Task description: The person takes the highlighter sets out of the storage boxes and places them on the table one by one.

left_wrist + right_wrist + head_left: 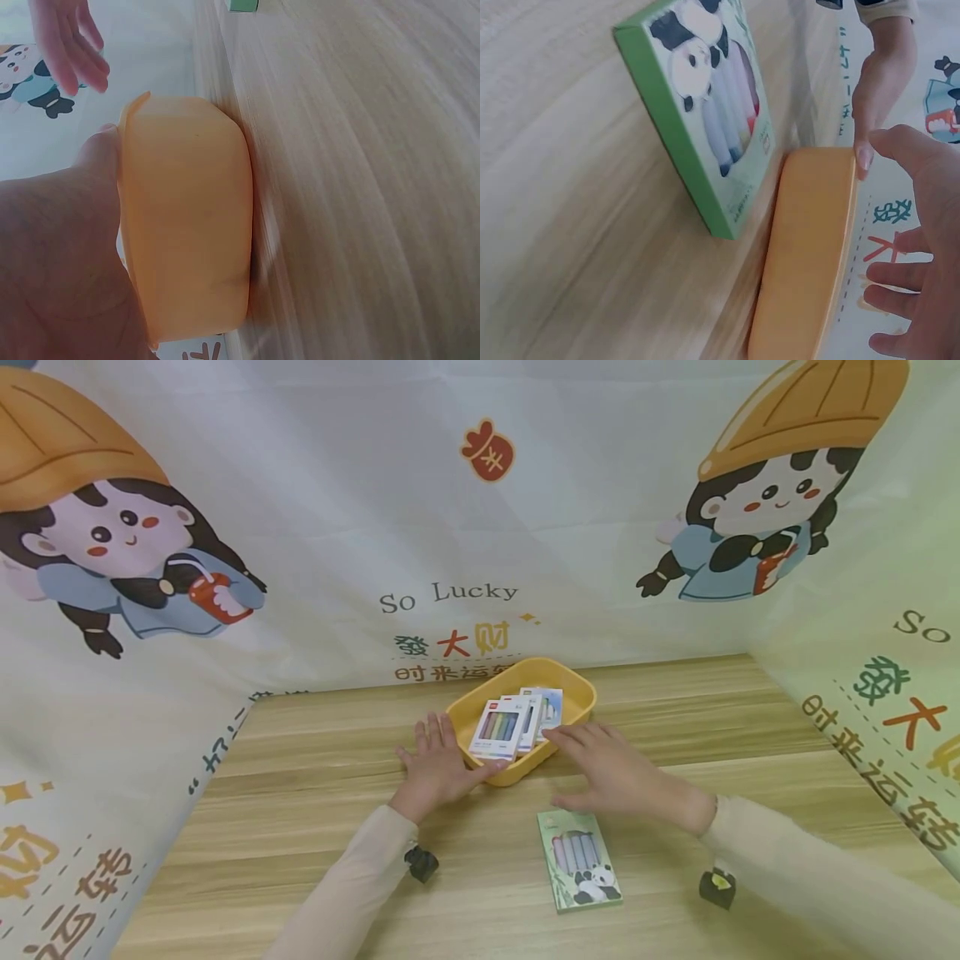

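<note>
A yellow plastic basket (581, 693) stands toward the back of the table, holding several white boxes of coloured sticks (497, 727) that overlap one another. My left hand (435, 770) rests at its near left corner, fingers spread along the side and thumb at the front rim. Over the basket's right front edge hovers my right hand (618, 770), fingers extended and thumb apart, gripping nothing. Just below that hand a green box with a panda picture (579, 864) lies flat, its window showing a row of sticks. The right wrist view has the green box (705, 97) beside the basket wall (806, 247).
The wooden table (315, 827) meets a printed cloth backdrop (360, 510) behind the basket, and the cloth also rises at both sides. Small black devices hang at the left wrist (422, 863) and the right wrist (717, 888).
</note>
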`<state>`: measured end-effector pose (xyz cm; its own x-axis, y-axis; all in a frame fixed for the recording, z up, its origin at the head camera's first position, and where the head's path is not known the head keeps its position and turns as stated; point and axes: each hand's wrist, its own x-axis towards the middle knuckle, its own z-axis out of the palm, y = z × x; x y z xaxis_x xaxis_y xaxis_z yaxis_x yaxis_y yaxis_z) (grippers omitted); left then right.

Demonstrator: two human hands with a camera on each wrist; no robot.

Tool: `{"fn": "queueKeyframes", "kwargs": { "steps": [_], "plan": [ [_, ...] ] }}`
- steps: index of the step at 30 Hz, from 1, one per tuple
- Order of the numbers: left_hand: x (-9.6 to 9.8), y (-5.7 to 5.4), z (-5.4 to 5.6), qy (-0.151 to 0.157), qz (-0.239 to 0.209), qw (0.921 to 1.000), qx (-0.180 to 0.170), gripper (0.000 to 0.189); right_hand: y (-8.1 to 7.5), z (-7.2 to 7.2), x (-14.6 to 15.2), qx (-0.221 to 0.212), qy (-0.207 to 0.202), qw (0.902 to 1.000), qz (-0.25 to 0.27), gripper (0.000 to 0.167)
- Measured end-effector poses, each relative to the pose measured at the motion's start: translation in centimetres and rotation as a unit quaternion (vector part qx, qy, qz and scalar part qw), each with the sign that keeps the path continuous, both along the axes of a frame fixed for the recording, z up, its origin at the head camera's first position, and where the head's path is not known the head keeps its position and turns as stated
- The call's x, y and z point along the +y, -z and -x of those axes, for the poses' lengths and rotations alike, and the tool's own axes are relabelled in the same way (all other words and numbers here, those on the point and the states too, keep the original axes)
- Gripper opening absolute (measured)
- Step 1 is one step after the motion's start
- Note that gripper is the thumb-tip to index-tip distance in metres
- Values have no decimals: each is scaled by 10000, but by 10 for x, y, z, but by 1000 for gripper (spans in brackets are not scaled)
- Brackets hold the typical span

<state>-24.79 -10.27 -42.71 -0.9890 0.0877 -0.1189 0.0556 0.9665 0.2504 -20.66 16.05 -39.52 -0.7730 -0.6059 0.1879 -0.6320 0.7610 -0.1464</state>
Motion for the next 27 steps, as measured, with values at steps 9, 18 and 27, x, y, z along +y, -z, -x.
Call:
{"fn": "queueKeyframes", "kwargs": {
  "steps": [9, 18, 27],
  "plan": [
    [0, 2, 2, 8, -32, 10000, 31, 132, -3, 22, -11, 77, 62, 9999, 62, 82],
    [0, 2, 0, 10, -112, 9999, -23, 130, -8, 45, -21, 84, 165, 9998, -43, 78],
    [0, 0, -2, -20, -167, 9999, -12, 131, -12, 66, -28, -134, 306, 9994, -70, 82]
  ]
}}
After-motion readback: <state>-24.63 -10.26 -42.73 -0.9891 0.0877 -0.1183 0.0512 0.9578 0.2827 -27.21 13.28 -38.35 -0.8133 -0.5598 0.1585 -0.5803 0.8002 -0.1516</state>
